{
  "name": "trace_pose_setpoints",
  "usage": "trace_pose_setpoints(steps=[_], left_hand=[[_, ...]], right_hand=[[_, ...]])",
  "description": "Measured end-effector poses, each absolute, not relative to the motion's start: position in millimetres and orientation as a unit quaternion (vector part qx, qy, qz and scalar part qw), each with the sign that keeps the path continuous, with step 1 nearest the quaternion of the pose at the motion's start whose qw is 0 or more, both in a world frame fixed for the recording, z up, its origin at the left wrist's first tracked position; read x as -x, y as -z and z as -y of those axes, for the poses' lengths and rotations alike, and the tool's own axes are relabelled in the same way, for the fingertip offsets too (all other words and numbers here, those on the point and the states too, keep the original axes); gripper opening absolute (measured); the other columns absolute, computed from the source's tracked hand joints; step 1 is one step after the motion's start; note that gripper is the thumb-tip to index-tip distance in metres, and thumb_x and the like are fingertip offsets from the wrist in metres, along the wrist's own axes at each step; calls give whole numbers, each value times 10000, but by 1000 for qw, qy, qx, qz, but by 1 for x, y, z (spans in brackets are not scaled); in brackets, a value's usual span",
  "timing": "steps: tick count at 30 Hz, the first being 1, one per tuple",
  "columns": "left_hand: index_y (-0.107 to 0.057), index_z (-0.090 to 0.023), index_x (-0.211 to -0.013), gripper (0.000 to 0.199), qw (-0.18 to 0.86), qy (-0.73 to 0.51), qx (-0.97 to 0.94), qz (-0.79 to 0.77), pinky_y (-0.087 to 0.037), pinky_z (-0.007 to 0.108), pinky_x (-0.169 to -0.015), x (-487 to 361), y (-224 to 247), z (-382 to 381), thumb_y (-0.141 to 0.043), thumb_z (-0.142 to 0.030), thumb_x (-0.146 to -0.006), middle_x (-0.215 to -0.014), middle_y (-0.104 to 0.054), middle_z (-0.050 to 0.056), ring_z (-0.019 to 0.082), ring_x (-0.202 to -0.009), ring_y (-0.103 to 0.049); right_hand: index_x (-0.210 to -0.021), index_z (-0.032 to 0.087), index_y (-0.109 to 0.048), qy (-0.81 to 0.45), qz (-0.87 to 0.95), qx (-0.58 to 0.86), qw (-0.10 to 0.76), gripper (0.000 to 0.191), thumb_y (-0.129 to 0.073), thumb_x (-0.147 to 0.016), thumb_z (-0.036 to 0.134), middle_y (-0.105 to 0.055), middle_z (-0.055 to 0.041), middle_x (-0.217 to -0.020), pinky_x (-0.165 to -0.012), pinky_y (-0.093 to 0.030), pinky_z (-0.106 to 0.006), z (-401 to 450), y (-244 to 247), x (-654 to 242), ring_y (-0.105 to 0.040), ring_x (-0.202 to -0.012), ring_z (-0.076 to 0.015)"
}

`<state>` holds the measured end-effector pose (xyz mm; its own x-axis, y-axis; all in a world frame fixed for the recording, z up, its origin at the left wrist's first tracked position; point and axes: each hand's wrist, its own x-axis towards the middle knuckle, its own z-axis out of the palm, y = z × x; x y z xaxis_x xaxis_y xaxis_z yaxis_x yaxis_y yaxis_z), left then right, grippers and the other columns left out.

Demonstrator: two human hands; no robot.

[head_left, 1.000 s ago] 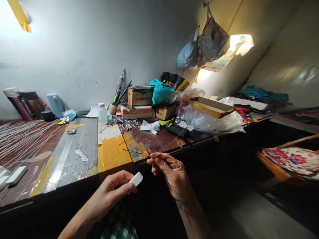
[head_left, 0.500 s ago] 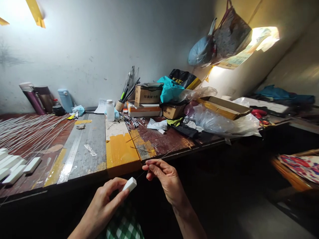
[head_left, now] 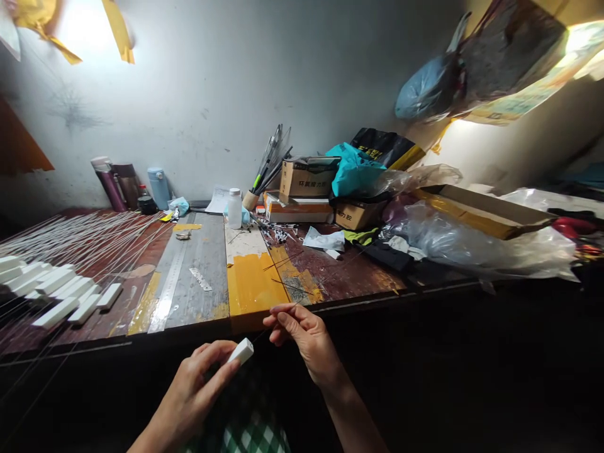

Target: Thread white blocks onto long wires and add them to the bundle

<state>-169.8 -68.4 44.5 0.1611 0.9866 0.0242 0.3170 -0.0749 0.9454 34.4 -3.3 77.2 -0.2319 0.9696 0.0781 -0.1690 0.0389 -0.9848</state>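
Observation:
Between thumb and fingers, my left hand (head_left: 201, 380) grips a white rectangular block (head_left: 242, 351), its end tilted up to the right. From that end a thin dark wire (head_left: 259, 335) runs toward my right hand (head_left: 302, 336), whose thumb and forefinger are pinched on it. Both hands are held in front of the table's near edge, the right slightly higher. Where the wire's far end stops is too fine to make out. More white blocks (head_left: 78, 289) with long thin rods (head_left: 94, 242) lie on the table at the left.
A steel ruler (head_left: 168, 286) lies on a grey strip beside yellow tape (head_left: 252, 283) on the tabletop. Behind are a white bottle (head_left: 234, 209), thermoses (head_left: 109, 182) and cardboard boxes (head_left: 309, 177). Clear plastic bags (head_left: 462, 242) and an open carton (head_left: 486, 209) occupy the right. Bags hang from above.
The view has turned left, so the table's contents appear farther right and more white blocks show. My hands keep the same hold on the block and wire, with barely any shift.

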Motion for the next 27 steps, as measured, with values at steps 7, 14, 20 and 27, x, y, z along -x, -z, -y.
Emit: trace_pose_setpoints(steps=[7,14,20,27], left_hand=[[-699,-237,-1002,303,411,-406,-601,-552,-453,289,-840,185,-39,75,-569,-469,-859,-999,-675,90,268,-952,-590],[-676,-202,-963,388,446,-473,-500,-572,-422,245,-672,216,-28,90,-575,-553,-830,-771,-626,33,206,-744,-549],[-624,-185,-806,434,486,-512,-374,-601,-362,230,-541,257,-14,102,-618,-617,-769,-649,-521,-3,155,-603,-461],[-589,-168,-675,510,519,-542,-286,-596,-328,238,-470,271,-4,90,-662,-672,-674,-503,-574,22,147,-443,-462]], right_hand=[[-687,161,-536,-562,506,435,489,414,-735,-712,523,-672,-6,-617,-448,-431,-196,-12,-63,-4,-538,-426,-75],[-881,183,-562,-471,659,412,417,302,-562,-882,485,-641,-13,-749,-626,-499,-254,-18,-58,25,-633,-683,-151],[-949,194,-619,-285,818,334,371,152,-468,-940,211,-657,-50,-904,-793,-467,-308,-17,-57,58,-603,-871,-193],[-972,192,-648,-221,871,310,310,137,-551,-885,149,-681,-52,-967,-862,-459,-356,-25,-45,104,-588,-943,-226]])
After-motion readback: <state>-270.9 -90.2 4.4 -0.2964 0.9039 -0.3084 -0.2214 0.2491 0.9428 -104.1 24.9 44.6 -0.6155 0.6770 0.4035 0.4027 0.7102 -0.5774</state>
